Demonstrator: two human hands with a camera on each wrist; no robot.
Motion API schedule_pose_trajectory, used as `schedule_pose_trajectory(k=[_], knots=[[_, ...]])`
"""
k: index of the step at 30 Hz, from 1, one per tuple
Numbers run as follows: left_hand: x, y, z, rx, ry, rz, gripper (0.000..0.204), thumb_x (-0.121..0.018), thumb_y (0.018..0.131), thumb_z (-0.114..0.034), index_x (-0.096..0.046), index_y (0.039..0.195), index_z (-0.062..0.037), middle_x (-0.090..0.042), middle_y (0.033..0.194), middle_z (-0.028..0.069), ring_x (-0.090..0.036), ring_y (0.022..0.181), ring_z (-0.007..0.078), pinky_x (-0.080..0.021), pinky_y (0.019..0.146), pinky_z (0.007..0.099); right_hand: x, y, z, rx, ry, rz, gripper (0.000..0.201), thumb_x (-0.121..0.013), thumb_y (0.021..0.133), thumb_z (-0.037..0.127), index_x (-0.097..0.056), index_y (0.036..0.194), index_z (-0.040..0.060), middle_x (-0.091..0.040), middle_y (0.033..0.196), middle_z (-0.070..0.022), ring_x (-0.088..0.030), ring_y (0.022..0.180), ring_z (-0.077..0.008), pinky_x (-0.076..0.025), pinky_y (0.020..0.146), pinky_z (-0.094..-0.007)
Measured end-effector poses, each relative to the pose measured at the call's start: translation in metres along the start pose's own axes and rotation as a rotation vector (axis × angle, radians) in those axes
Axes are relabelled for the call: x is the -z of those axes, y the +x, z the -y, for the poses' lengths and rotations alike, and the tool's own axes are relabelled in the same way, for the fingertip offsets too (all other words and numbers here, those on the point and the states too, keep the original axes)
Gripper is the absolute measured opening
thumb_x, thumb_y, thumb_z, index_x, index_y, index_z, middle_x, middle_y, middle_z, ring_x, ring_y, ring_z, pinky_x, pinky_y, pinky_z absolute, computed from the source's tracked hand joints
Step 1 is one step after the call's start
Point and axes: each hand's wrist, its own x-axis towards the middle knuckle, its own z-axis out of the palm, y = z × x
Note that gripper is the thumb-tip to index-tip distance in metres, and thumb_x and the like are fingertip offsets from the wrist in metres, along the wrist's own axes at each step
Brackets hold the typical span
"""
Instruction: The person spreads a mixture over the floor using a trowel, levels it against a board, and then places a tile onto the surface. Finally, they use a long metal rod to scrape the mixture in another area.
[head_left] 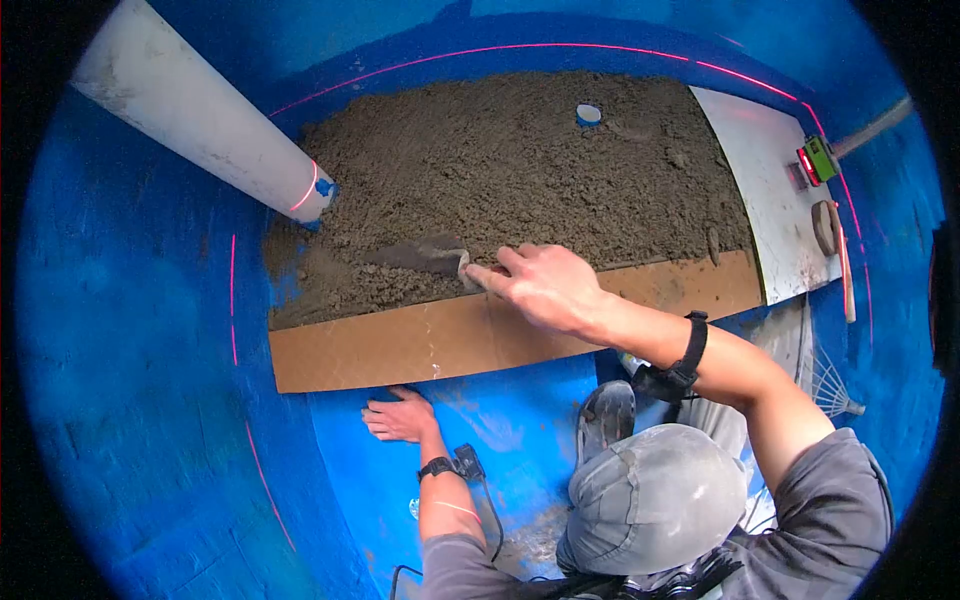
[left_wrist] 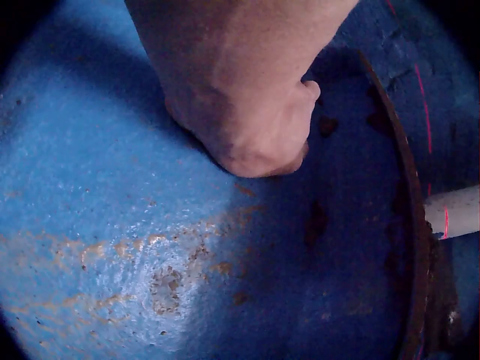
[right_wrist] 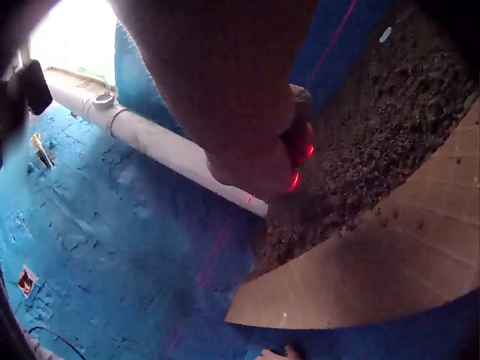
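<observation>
My right hand (head_left: 550, 287) grips a trowel (head_left: 415, 256) by its handle, over the front left part of a bed of damp grey-brown mortar (head_left: 500, 150). The trowel's dark blade points left and lies low along the mortar surface. Most of the handle is hidden by the fingers. In front of the mortar stands a long brown board (head_left: 370, 345). Below that board, my left hand (head_left: 398, 416) rests with its fingers spread on the blue floor (head_left: 480, 410). The left wrist view shows the back of this hand, its fingers mostly hidden.
A white pipe (head_left: 215, 115) slants down to the mortar's left edge. A short pipe end (head_left: 588, 115) sticks up at the back. On the white panel (head_left: 750, 170) to the right sits a green laser level (head_left: 819, 160), casting red lines along the blue walls. A small rake (head_left: 835, 390) lies lower right.
</observation>
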Motion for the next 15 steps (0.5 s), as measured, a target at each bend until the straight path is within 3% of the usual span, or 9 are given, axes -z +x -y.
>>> schedule_pose_trajectory(k=[4,6,10,15], knots=[[0.002,0.0,0.001,-0.004,0.018,0.046,0.059,-0.06,0.096,-0.048,-0.056,0.13,-0.0011,-0.053,0.139,0.0211,-0.05,0.123,0.0385,-0.039,0.102,0.0495,0.002,-0.026,-0.011,-0.047,-0.095,-0.177,0.059,-0.061,0.085,0.014,-0.058,0.144,0.0174,-0.062,0.092,-0.0092,-0.069,0.08,-0.027,-0.058,0.064,-0.0407],[0.008,0.0,-0.001,0.008,0.021,0.055,0.058,-0.06,0.095,-0.048,-0.056,0.129,-0.0014,-0.053,0.137,0.0205,-0.05,0.122,0.0382,-0.039,0.101,0.0492,0.006,-0.042,-0.014,-0.087,-0.109,-0.006,0.057,-0.059,0.087,0.016,-0.057,0.144,0.0153,-0.065,0.095,-0.0124,-0.07,0.084,-0.0295,-0.06,0.067,-0.0416],[0.004,-0.001,0.0,-0.028,0.027,-0.033,0.057,-0.061,0.095,-0.048,-0.056,0.128,-0.0018,-0.053,0.136,0.019,-0.05,0.121,0.0381,-0.04,0.099,0.0492,0.013,-0.073,-0.016,-0.173,-0.063,-0.034,0.063,-0.061,0.085,0.011,-0.055,0.147,0.0163,-0.064,0.093,-0.0131,-0.07,0.081,-0.0291,-0.058,0.064,-0.0424],[0.013,-0.001,-0.004,0.012,0.046,0.067,0.057,-0.056,0.097,-0.049,-0.055,0.13,-0.0028,-0.054,0.134,0.0174,-0.051,0.12,0.0363,-0.041,0.098,0.0496,0.022,-0.093,-0.017,-0.373,0.106,0.066,0.065,-0.065,0.087,0.015,-0.052,0.15,0.0181,-0.063,0.091,-0.0168,-0.071,0.079,-0.0355,-0.058,0.065,-0.0464]])
